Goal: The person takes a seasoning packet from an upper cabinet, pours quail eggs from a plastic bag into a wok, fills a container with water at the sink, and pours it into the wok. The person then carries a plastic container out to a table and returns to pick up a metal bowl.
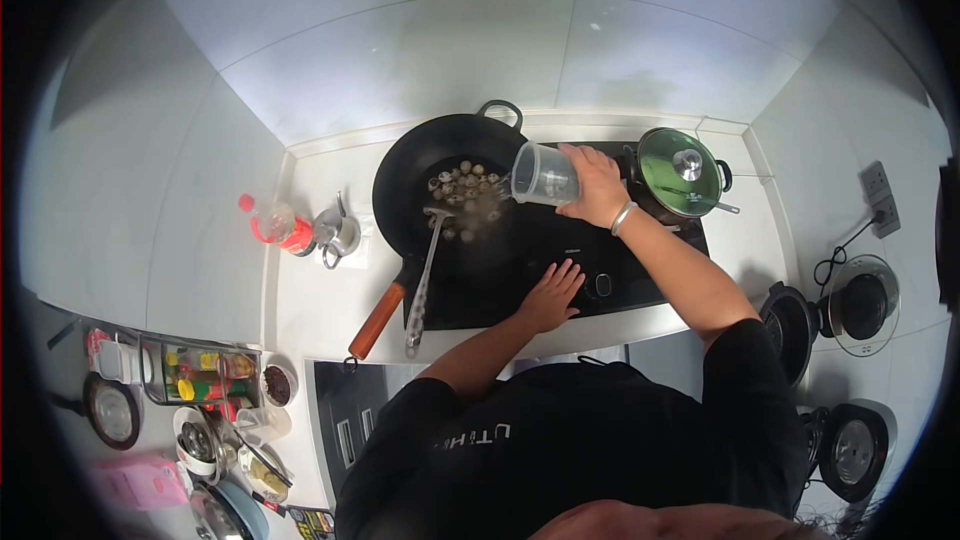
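Clear cup [546, 175] in grip of right fingers [582, 158], left fingers [565, 274] spread, shirt lettering [478, 436] "UTH"

Pale, faintly shiny walls [380, 50] close around us; a dark grey cabinet [340, 395] sits below the white surface [300, 315].

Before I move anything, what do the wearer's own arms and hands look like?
The right grip and left grip are bare five-fingered hands, with no gloves. A silver-coloured bangle circles the right wrist; none shows on the left. Both arms come out of short, loose black sleeves of a black top with pale lettering across its front.
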Demonstrator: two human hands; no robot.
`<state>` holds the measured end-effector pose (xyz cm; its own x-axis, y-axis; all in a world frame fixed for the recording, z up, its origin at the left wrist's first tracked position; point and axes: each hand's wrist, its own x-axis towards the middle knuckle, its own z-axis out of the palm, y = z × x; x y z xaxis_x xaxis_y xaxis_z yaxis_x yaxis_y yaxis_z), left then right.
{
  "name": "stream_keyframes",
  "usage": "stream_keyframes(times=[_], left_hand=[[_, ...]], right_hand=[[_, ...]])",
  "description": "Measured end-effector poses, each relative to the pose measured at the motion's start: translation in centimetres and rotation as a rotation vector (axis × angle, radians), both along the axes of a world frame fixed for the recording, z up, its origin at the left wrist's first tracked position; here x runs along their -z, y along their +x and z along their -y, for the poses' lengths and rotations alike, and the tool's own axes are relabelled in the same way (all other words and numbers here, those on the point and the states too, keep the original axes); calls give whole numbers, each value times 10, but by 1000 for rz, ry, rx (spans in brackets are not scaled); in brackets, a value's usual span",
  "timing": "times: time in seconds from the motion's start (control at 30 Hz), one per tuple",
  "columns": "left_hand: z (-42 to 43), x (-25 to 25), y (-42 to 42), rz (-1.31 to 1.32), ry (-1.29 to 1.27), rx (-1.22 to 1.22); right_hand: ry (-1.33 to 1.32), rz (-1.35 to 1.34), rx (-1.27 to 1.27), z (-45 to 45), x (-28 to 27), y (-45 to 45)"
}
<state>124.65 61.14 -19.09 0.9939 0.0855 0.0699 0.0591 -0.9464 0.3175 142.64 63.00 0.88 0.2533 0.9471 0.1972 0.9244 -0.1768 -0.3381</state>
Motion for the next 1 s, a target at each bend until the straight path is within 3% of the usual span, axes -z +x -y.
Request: stream_keyframes(times=[0.13,0.3,0.7,0.87,1.0], left_hand=[[5,6,1,-18,-16,-48],[27,12,11,33,-79,-312],[54,10,32,22,-256,-701],[57,13,34,96,-245,-739],[58,12,35,5,-283,-744]], right_hand=[[124,-408,-34,10,19,2],[151,-654,-40,22,27,-8],[126,-99,-26,27,5,-19],[119,-238,36,19,16,-20],[46,-220,67,18,14,-23]])
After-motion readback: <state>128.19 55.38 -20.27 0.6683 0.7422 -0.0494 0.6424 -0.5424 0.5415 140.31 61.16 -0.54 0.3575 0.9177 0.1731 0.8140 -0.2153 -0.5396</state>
